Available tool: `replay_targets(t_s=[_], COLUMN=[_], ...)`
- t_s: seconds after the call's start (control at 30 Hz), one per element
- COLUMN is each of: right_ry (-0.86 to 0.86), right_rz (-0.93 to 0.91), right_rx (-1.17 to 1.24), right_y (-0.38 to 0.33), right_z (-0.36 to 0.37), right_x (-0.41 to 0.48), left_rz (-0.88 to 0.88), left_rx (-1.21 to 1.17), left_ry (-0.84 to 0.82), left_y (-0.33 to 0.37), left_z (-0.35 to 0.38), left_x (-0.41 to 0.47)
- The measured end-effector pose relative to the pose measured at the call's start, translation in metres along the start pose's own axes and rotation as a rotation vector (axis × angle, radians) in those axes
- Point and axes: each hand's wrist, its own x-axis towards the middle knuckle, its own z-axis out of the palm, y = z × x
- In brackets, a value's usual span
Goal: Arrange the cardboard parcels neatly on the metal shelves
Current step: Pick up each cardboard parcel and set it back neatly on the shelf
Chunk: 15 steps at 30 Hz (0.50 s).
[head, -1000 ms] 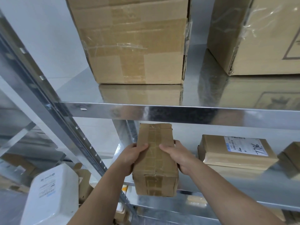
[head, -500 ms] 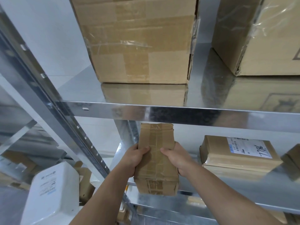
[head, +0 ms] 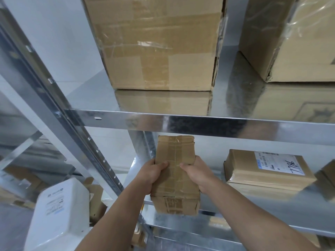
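At the lower left a white plastic container (head: 59, 214) is seen, its label printed in text too small to be read. Beside it the metal shelving upright (head: 59, 113) is crossed by the front rail of the upper shelf (head: 199, 124).

Two large cardboard boxes are counted on that shelf. The left box (head: 157, 44) is patched with brown and clear tape, and no writing is seen on it.

Below it, one small taped parcel (head: 175, 178) is held lengthwise at the left end of the middle shelf (head: 272, 205). Its near end overhangs the shelf's front edge, and whether it rests on the metal cannot be told.

It is gripped on its left side by the left hand (head: 154, 175) and on its right side by the right hand (head: 197, 173), both thumbs being laid on top. Compared with a second ago, the grip is unchanged and the parcel has scarcely shifted.

To the right, well apart, a flat labelled parcel (head: 268, 171) lies on the same shelf. A barcode and black handwritten characters are carried on its white label, but they cannot be read with certainty.

Above, the right box (head: 299, 42) is wrapped in clear film. A third small parcel (head: 328, 176) is cut off by the right edge.
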Motion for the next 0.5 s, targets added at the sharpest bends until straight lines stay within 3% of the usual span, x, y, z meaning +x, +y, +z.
replay_targets(t_s=[0.27,0.5], right_ry=[-0.066,0.004], right_rz=[-0.003,-0.018], right_rx=[0.042,0.243], right_y=[-0.007,-0.025], right_z=[-0.014,-0.026], right_x=[-0.012,-0.022], left_rz=[-0.01,0.129], left_rx=[-0.014,-0.095], left_ry=[-0.073,-0.084], left_y=[0.005,0.017], left_z=[-0.003,-0.009], left_x=[-0.008,-0.012])
